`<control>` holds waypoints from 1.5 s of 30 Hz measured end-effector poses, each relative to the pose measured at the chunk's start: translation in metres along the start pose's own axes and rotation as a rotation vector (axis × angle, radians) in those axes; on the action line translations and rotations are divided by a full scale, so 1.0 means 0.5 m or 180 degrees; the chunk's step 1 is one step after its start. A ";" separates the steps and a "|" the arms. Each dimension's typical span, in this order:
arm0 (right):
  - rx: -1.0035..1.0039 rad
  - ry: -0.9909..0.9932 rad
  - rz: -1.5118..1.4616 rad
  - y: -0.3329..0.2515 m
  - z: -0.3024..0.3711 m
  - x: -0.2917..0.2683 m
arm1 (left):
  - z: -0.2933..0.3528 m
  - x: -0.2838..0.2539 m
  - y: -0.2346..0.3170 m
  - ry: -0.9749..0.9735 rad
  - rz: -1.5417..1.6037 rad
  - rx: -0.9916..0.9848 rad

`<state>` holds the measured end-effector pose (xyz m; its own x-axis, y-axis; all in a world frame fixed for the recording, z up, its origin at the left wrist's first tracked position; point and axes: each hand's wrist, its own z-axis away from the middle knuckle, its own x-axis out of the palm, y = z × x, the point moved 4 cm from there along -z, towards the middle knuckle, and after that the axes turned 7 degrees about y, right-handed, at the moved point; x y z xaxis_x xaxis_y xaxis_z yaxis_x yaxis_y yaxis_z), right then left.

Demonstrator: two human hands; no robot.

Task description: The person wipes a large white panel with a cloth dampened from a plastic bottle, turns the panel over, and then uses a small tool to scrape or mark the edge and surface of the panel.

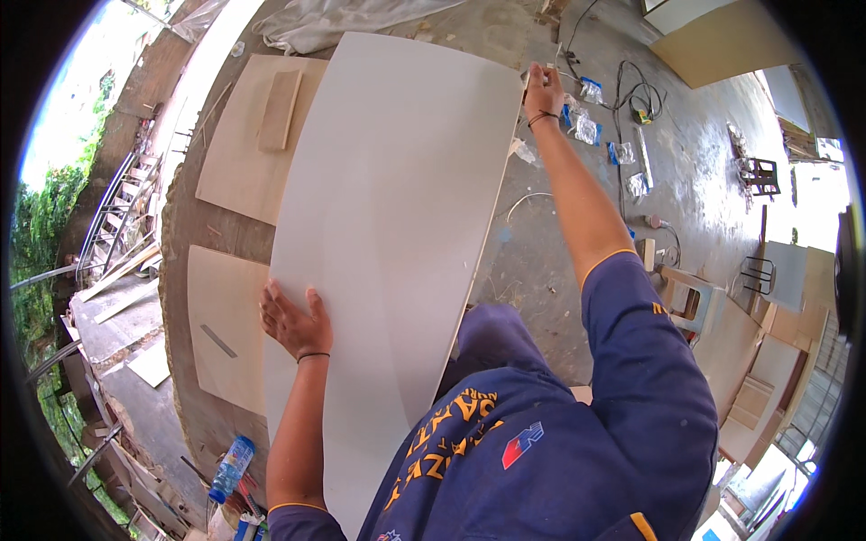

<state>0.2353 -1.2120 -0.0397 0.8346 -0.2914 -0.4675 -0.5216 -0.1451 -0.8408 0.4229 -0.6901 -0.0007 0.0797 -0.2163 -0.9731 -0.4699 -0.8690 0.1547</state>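
Scuffed grey concrete floor. Directly on it, clock read from mid-view: blue-and-silver packets, 1–2; looped black cable near them; pale strip, 2; crumpled grey sheeting, 11; light-wood boards, 10 and 8–9.

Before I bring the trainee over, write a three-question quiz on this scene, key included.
1. True or false: the left hand is at the left edge of the white panel.
2. Which hand is at the panel's far right corner?
3. Left of the panel are two pale boards; what lies on the nearer pale board?

Key:
1. True.
2. The right hand.
3. A grey strip.
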 end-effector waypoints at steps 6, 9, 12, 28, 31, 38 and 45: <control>-0.0131 0.0040 -0.0235 0.004 0.060 -0.025 | 0.005 0.006 -0.006 0.0009 -0.0044 -0.0054; -0.0091 0.0045 -0.0335 0.005 0.104 -0.045 | 0.002 0.006 -0.004 0.0022 -0.0001 -0.0041; 0.0071 -0.0026 -0.0687 0.014 0.132 -0.055 | -0.001 0.007 0.002 -0.0113 -0.0018 -0.0105; 0.0301 -0.0149 -0.0647 -0.005 0.374 -0.186 | 0.000 -0.001 0.010 -0.0068 0.0112 -0.0104; 0.0296 -0.0165 -0.0799 0.003 0.425 -0.205 | -0.001 0.004 0.009 -0.0003 0.0034 -0.0058; 0.0398 -0.0303 -0.0956 0.002 0.555 -0.275 | -0.001 0.014 0.011 -0.0036 -0.0098 -0.0042; 0.0480 -0.0440 -0.0859 -0.008 0.713 -0.361 | -0.001 0.013 0.015 -0.0144 -0.0071 -0.0123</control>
<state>0.1497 -0.8219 -0.0491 0.9605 -0.1292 -0.2466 -0.2552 -0.0550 -0.9653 0.4202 -0.6984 -0.0059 0.0497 -0.1771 -0.9829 -0.4341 -0.8902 0.1385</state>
